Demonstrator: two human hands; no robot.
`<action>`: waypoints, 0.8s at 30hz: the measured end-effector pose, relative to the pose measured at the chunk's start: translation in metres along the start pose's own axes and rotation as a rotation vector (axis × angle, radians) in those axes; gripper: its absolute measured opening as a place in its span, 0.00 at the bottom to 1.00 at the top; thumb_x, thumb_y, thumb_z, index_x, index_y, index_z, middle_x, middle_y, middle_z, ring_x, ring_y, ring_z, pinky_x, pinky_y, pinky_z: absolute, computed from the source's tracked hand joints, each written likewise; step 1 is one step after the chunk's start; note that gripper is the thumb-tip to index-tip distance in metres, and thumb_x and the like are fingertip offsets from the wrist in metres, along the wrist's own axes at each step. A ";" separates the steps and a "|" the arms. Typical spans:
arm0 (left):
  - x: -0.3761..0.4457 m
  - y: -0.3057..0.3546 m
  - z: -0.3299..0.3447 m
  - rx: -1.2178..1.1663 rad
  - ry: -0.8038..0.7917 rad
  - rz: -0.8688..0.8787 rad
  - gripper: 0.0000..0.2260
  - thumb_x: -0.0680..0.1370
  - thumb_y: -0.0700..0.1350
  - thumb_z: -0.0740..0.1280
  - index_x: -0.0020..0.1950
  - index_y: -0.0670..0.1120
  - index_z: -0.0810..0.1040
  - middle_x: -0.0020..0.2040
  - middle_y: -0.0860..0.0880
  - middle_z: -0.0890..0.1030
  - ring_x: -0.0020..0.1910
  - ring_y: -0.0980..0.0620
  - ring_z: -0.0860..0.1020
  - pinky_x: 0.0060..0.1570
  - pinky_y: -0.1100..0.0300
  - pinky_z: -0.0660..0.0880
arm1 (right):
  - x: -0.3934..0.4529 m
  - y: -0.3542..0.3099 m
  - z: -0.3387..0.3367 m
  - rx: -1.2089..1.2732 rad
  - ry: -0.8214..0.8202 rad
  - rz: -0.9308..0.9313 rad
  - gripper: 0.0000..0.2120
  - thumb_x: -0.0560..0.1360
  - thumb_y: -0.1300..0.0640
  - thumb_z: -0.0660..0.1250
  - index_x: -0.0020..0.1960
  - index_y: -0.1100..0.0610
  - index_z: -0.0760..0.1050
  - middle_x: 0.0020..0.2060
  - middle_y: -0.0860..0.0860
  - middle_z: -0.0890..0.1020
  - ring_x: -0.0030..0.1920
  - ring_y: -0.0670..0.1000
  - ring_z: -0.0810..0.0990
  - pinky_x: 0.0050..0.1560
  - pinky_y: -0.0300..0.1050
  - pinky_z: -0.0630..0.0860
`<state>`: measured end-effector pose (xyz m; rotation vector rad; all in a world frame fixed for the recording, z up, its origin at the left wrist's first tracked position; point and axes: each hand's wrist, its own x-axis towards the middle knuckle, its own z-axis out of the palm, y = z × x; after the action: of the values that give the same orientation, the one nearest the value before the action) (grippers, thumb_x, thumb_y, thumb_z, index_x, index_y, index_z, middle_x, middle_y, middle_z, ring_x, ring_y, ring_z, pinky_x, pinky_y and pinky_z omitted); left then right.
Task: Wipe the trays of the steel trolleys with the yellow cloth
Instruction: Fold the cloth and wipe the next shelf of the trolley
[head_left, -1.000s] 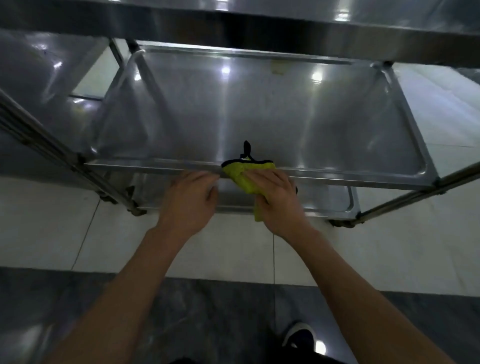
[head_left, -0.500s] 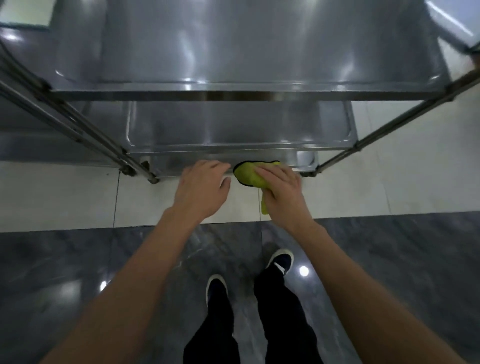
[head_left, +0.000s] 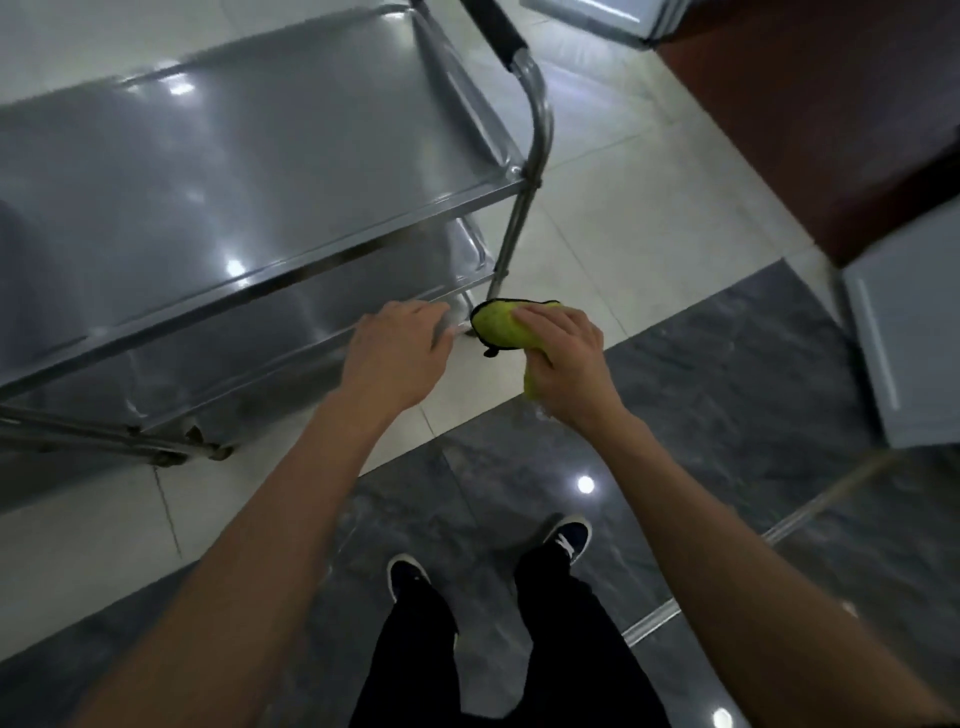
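While the shiny steel trolley's top tray (head_left: 223, 171) is gleaming on the left, nothing is showing which trays are wiped, so I'm judging plenty is left. The right hand (head_left: 563, 358) is gripping the bunched yellow cloth with black edging (head_left: 501, 325), holding it just off the trolley's near right corner. The left hand (head_left: 397, 353) is hovering beside it, fingers relaxed and spread, palm down near the lower tray's rim (head_left: 332, 332).

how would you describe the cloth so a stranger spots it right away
Start at the steel trolley filling the upper left, and follow its lower trays to the near right leg. Just in front of that leg's foot, the right hand grips the cloth. It is the only bright yellow-green thing here, edged in black, against grey steel and tile.
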<state>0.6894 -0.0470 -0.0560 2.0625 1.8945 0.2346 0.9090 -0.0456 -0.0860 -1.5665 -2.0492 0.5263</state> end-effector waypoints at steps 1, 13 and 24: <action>0.010 0.020 0.001 0.011 -0.005 0.026 0.16 0.83 0.52 0.60 0.66 0.48 0.77 0.62 0.45 0.81 0.61 0.43 0.77 0.58 0.44 0.74 | 0.000 0.014 -0.015 0.004 0.034 0.002 0.20 0.74 0.68 0.68 0.64 0.56 0.80 0.63 0.51 0.81 0.63 0.59 0.75 0.64 0.60 0.68; 0.123 0.262 0.028 0.042 -0.107 0.165 0.20 0.84 0.55 0.58 0.73 0.50 0.72 0.69 0.48 0.77 0.66 0.44 0.74 0.66 0.44 0.70 | 0.016 0.182 -0.203 -0.009 0.210 0.032 0.23 0.68 0.74 0.70 0.60 0.61 0.82 0.60 0.55 0.83 0.55 0.64 0.79 0.57 0.61 0.74; 0.236 0.339 0.044 0.059 -0.111 0.147 0.20 0.84 0.57 0.57 0.74 0.53 0.71 0.70 0.50 0.76 0.67 0.46 0.72 0.66 0.47 0.68 | 0.104 0.276 -0.273 -0.032 0.232 0.038 0.21 0.72 0.70 0.70 0.63 0.58 0.80 0.63 0.52 0.81 0.61 0.61 0.76 0.62 0.61 0.70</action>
<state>1.0455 0.1603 -0.0024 2.2080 1.7069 0.0977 1.2642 0.1270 -0.0126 -1.6067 -1.8651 0.3100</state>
